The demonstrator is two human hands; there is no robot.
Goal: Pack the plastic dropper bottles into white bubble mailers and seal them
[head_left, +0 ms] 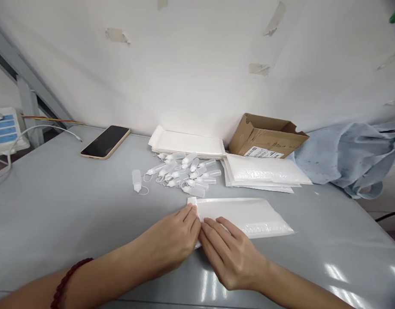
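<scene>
A white padded envelope (245, 214) lies flat on the grey table (71, 201) in front of me. My left hand (174, 240) and my right hand (229, 253) meet at its left end. Both hands rest on the envelope's flap edge with fingers stretched out and pressed flat against it. A pile of several small clear plastic dropper bottles (184, 174) lies just beyond the envelope. One bottle (137, 180) lies apart to the left of the pile.
Two stacks of white padded envelopes (187, 143) (265, 174) lie behind the bottles. An open cardboard box (266, 137) stands by the wall, a phone (104, 141) lies at the back left, blue cloth (348, 156) is bunched at the right, and a power strip (6, 128) sits at the far left.
</scene>
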